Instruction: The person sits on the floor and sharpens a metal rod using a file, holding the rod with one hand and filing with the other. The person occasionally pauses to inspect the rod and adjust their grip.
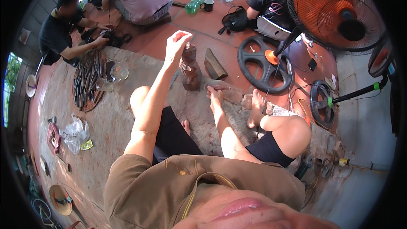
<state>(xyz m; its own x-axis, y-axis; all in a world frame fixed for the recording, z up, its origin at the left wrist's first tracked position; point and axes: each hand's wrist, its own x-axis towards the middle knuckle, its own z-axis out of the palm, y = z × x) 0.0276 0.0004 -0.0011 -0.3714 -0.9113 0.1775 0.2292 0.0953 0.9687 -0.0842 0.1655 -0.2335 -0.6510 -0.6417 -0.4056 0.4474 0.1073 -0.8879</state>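
A dark brown carved wooden figure (190,70) stands upright on the worn slab between my legs. My left hand (178,44) is raised at its top, fingers curled together in a pinch. Whatever those fingers hold, if anything, is hidden. Lower and to the right, my right hand (215,95) is closed at the end of a brown, club-shaped wooden piece (220,85); its exact kind is unclear. Just beyond the figure, a wedge-like wooden block (215,65) rests on the floor.
Many carving tools (88,82) lie on a round tray at left, near glass cups (119,72). A plastic bag (76,133) is further left. A standing fan (339,17) with a black base (263,61) occupies the right. Several people sit beyond, one holding a camera (113,39).
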